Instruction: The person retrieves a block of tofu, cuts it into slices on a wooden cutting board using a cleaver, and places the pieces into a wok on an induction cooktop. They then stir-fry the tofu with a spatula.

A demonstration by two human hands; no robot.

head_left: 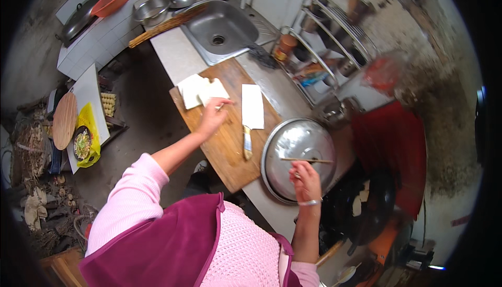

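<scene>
My left hand is over the wooden cutting board, its fingers apart and holding nothing that I can see. It is right beside the white slabs, which look like tofu, and covers part of their near edge. To its right lies a cleaver, blade flat, its handle towards me. My right hand, fingers curled, is above a domed metal lid. Its fingertips meet a thin wooden stick, likely a chopstick, that crosses the lid near the knob. Whether the fingers grip it I cannot tell.
A black wok with pale pieces stands on the right by a red panel. Beyond the board are a steel sink, a straw brush and a metal rack. A low table stands left.
</scene>
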